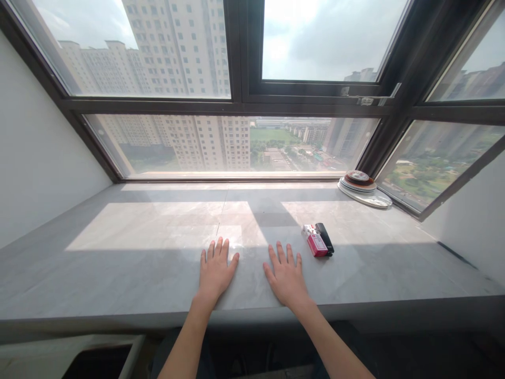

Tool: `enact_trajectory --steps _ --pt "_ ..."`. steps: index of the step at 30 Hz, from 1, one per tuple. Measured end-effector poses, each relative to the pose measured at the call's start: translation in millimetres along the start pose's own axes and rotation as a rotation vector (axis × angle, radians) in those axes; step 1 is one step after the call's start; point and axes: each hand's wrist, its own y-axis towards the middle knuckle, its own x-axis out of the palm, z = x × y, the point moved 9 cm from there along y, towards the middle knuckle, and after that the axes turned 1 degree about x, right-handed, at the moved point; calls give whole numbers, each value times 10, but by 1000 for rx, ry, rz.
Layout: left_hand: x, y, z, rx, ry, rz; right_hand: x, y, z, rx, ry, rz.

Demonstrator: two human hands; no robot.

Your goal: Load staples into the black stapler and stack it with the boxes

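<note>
My left hand [215,270] lies flat on the grey stone window sill [118,279], palm down with its fingers spread. To its right, my right hand [286,275] rests the same way, fingers apart, and holds nothing. Just beyond the right hand's fingers, on its right side, sit a small pink and white box [316,245] and a black stapler [324,239] lying side by side. A patterned white piece [310,229] shows at the far end of the box; whether it is a separate box I cannot tell. Neither hand touches these things.
At the sill's far right corner, a stack of plates and round lids [360,184] stands against the dark window frame [236,108]. White walls [43,142] close in both sides. Below the sill's front edge, at the lower left, is a pale open-topped container [136,350].
</note>
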Motion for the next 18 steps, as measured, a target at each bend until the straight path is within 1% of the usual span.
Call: enact_trajectory --steps 7,11,15,18 --pt "-64 -210 42 11 -11 25 -7 -12 -11 -8 -4 25" --pt "-126 -417 83 -2 -20 45 2 -9 -14 -1 -13 12" --pt "-189 -608 155 36 -22 46 3 -3 -24 -3 -19 10" --pt "-197 -648 198 56 5 32 7 -2 -27 1 -12 2"
